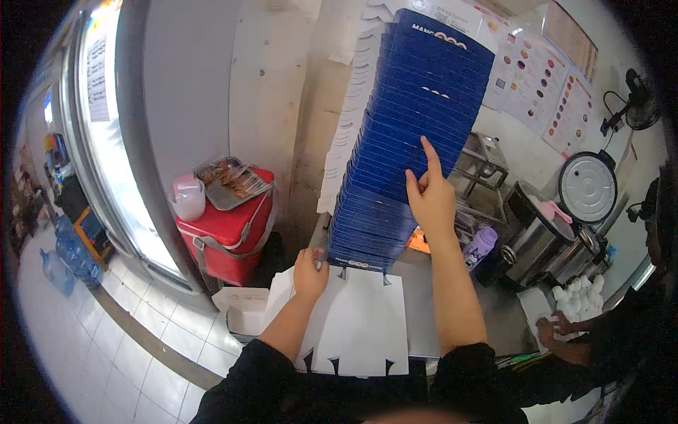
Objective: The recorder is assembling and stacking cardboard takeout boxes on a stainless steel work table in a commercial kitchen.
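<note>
A tall stack of nested dark blue cardboard food boxes (417, 106) rises in front of me, with white flaps (346, 134) along its left side. My right hand (434, 201) is against the stack's right side, index finger stretched up and thumb apart, holding nothing. At the foot of the stack, a flat white cardboard box blank (364, 318) with notched edges lies before me. My left hand (309, 274) is closed, fingers curled at the blank's upper left, by the stack's lower corner. Its fingertips are partly hidden.
An open white box (244, 311) sits at left. Beyond stands a red cooler bag (224, 237) bearing a metal tray (229, 185) and a white jug (188, 201). Right of the stack are a purple bottle (480, 247) and steel cookers (533, 237). Another person's hands (565, 332) work at far right.
</note>
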Demonstrator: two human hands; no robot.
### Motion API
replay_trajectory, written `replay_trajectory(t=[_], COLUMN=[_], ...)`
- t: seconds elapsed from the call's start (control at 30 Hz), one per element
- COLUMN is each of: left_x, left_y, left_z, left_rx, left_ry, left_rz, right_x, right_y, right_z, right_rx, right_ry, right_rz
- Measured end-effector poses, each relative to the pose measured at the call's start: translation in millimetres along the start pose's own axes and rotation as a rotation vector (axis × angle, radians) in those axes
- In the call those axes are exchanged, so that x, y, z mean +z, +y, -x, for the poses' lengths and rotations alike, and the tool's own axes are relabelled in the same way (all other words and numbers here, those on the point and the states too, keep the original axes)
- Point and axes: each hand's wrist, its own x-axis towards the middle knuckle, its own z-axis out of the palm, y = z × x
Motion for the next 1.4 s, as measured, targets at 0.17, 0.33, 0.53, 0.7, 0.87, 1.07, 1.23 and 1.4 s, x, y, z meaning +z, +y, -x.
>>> replay_trajectory(t=[0.17,0.33,0.53,0.7,0.87,1.07,1.23,1.4], left_x=[-0.9,0.9,1.8,1.6,2.7,2.7,2.1,2.2], left_y=[0.0,-3.0,-3.3,-2.6,-4.1,-4.0,-3.5,-4.4], left_z=[-0.3,-0.6,-0.5,0.0,-0.4,0.4,-0.2,0.1], left_rx=[-0.025,0.009,-0.028,0.012,0.031,-0.006,-0.010,0.034], left_ry=[-0.032,-0.002,-0.025,0.002,0.014,0.007,0.007,0.004], left_rz=[0.015,0.016,0.024,0.029,0.016,0.033,0.031,0.000], right_x=[3.1,1.8,-3.4,-4.6,-4.2,-3.5,-5.2,-5.5], right_y=[-7.1,-12.4,-13.9,-14.0,-13.8,-16.2,-18.9,-20.2], right_z=[-6.4,-10.3,-14.3,-19.2,-19.1,-27.7,-30.9,-32.3], right_rx=[-0.029,-0.022,-0.021,-0.041,-0.042,-0.057,-0.029,-0.053], right_ry=[-0.021,-0.044,-0.033,-0.024,-0.021,-0.021,-0.053,-0.043], right_rz=[-0.003,0.026,0.004,0.022,0.037,0.038,0.029,0.053])
